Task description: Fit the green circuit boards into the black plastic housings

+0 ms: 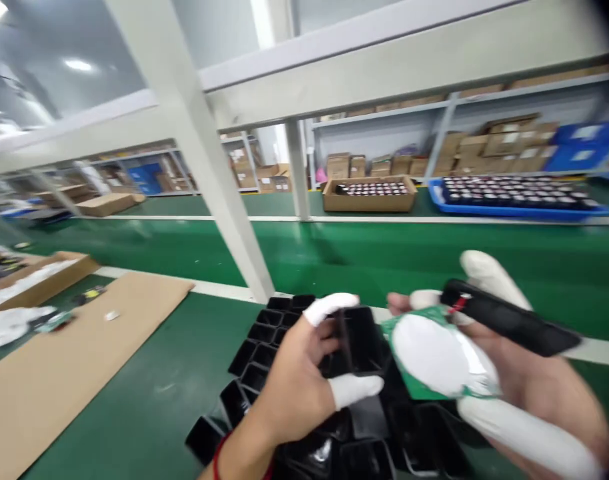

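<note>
My left hand (297,383), with white finger cots on the thumb and a finger, grips an open black plastic case (361,340) by its sides. Several more black cases (257,353) stand packed together beneath and around it. At the right, my right hand (529,373) also wears white finger cots. It holds a green circuit board (417,383) bearing a white oval disc (429,353), partly in clear wrap. A long black part (514,317) with a short red wire lies across the same fingers. Motion blurs the right hand's details.
A cardboard sheet (99,347) lies on the green bench at left, near a carton of white pieces (39,280). A white post (219,167) rises ahead. Across the green belt (384,247) stand a cardboard tray (369,203) and a blue tray (519,212) of black units.
</note>
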### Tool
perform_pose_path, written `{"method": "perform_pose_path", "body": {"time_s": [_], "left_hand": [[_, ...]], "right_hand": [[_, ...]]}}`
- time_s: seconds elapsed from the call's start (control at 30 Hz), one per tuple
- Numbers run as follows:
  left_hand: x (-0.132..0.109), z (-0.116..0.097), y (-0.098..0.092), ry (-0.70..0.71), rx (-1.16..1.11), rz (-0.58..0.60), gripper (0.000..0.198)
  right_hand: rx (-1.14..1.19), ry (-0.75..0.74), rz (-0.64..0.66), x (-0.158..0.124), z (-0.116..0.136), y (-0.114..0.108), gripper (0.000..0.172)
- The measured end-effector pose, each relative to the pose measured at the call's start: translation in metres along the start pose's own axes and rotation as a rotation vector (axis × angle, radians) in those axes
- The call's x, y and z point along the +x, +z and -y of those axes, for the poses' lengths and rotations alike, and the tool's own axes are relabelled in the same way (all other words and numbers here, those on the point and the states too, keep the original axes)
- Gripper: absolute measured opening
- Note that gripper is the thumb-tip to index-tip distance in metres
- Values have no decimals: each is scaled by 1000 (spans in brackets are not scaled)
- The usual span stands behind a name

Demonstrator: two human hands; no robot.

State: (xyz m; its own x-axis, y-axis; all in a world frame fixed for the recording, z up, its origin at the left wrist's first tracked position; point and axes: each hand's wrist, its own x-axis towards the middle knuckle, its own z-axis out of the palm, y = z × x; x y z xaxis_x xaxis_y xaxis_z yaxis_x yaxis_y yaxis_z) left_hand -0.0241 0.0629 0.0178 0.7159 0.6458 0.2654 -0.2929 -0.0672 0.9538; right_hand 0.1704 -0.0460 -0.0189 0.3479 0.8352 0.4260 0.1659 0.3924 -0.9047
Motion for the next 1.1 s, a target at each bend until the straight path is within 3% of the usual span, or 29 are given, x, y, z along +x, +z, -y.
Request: {"method": "perform_pose_path", "body": {"time_s": [0.13, 0.33, 0.57, 0.77, 1.1], "left_hand": [[3, 0, -2, -11, -16, 30, 61], [2, -4, 1, -19, -13, 64, 61], [1, -4, 1, -16, 43, 62, 62], [1, -4, 2, -16, 73, 78, 64], [0, -1, 1, -16, 72, 80, 65]], "right_hand": [[268, -25, -26, 2, 36, 28, 96], [383, -85, 1, -2, 31, 34, 96], [255, -148, 81, -2, 31, 34, 88], [224, -203, 135, -4, 34, 32, 98], [133, -272, 193, -4, 27, 31, 95]]}}
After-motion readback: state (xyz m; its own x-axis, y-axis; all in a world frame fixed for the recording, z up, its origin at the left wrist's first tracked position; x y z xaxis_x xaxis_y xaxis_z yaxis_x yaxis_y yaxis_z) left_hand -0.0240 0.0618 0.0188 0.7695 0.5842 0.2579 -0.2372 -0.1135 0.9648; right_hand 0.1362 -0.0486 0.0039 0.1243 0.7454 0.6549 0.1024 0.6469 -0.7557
